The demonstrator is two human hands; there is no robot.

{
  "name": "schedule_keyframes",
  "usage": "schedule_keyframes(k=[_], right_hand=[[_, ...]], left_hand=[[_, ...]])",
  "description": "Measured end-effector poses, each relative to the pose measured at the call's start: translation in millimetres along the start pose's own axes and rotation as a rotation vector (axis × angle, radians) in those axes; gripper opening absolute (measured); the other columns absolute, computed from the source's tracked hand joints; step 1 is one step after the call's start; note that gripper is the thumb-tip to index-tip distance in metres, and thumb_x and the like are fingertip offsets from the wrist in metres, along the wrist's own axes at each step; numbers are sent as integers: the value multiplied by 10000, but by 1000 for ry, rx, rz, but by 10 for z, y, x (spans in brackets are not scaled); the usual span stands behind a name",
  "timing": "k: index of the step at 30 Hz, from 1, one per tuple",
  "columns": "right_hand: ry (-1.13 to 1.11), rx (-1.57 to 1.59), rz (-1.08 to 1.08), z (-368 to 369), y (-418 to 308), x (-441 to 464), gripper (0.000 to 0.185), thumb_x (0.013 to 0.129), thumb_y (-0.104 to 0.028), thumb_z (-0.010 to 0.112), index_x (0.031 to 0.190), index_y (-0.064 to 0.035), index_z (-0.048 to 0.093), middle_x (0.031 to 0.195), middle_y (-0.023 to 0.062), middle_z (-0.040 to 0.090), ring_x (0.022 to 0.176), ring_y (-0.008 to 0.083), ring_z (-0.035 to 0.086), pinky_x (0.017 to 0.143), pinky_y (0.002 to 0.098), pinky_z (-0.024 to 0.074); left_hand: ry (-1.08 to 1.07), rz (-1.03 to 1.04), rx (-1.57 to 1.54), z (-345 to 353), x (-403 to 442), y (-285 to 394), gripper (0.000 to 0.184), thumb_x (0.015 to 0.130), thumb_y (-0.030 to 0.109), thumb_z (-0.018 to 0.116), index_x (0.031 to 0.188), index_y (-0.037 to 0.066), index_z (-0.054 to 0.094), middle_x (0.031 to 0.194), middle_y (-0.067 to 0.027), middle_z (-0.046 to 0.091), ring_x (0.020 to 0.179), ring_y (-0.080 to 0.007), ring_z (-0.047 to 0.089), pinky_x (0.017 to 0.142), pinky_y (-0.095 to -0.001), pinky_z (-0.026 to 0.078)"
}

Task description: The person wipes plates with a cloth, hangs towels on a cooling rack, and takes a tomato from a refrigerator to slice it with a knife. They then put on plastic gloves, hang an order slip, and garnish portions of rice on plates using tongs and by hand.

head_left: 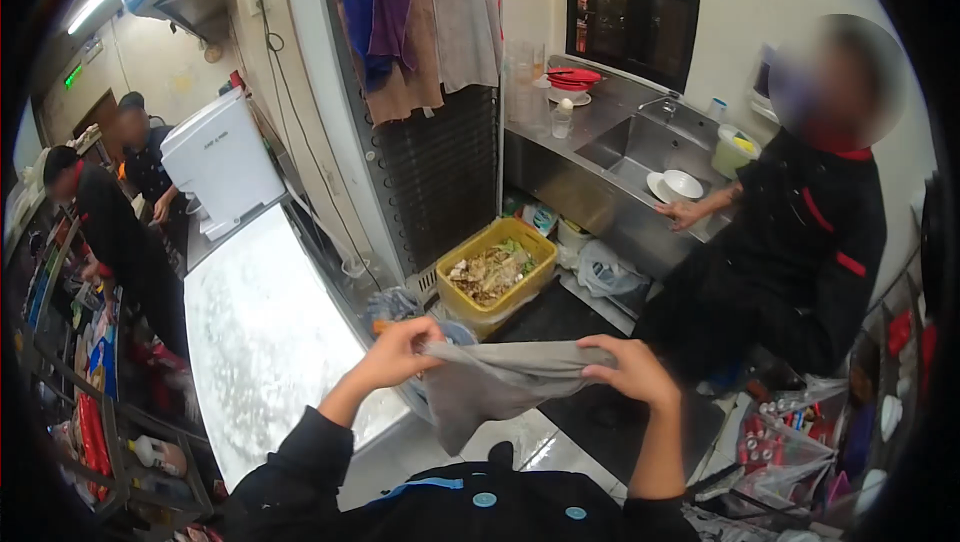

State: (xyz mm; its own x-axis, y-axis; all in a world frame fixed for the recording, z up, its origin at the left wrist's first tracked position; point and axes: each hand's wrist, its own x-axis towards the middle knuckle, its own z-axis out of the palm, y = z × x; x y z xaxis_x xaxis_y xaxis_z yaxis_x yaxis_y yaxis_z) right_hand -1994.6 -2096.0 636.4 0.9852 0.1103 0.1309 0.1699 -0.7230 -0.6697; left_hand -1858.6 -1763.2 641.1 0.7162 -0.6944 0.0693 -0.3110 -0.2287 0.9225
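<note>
A grey cloth is stretched between my two hands in front of my chest, its lower part hanging in a loose fold. My left hand pinches the cloth's left end, fingers closed. At the opposite end, my right hand grips the upper edge between thumb and fingers. Behind the cloth, part of a bluish bin or bucket shows near my left hand. To my left lies a white, wet-looking worktop.
A yellow crate of food scraps stands on the floor ahead. A person sits or leans by the steel sink at right. Cloths hang over a fridge-like unit. Two people work at far left. Bagged cans lie at lower right.
</note>
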Motion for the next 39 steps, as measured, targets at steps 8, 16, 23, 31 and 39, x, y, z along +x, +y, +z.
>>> schedule_keyframes(k=[8,16,23,31,39], right_hand=[[322,-247,28,-917,658,1174,143,804,-130,615,904,-28,604,871,93,525,917,276,502,827,334,397],[320,421,68,-1175,1973,2652,156,924,-176,502,905,-21,501,717,-16,478,682,60,432,604,237,385],[88,466,82,-1233,2651,4081,163,889,-158,542,884,5,537,671,27,530,619,88,478,565,267,403],[136,492,-67,-1297,2788,5345,154,889,-146,537,869,7,532,689,33,526,671,83,468,606,267,406],[161,603,-131,-1436,2300,6156,171,892,-166,552,884,4,551,719,6,551,683,74,485,618,249,412]], left_hand=[[-447,58,386,-241,1942,57,473,737,262,753,1135,101,554,836,-32,542,763,-135,518,677,-266,431],[701,271,1287,-2006,4861,107,950,589,216,791,1395,261,290,1420,-262,201,1291,-488,221,995,-608,299],[781,90,1983,-3538,6053,113,619,761,90,615,1326,259,430,1493,-87,190,1361,-363,186,1046,-519,296],[1128,712,1442,-3760,5761,547,178,815,8,484,988,29,516,905,-169,609,892,-330,591,711,-408,475],[721,591,1399,-3808,5747,958,181,801,77,538,977,59,572,820,-162,588,802,-318,586,693,-392,478]])
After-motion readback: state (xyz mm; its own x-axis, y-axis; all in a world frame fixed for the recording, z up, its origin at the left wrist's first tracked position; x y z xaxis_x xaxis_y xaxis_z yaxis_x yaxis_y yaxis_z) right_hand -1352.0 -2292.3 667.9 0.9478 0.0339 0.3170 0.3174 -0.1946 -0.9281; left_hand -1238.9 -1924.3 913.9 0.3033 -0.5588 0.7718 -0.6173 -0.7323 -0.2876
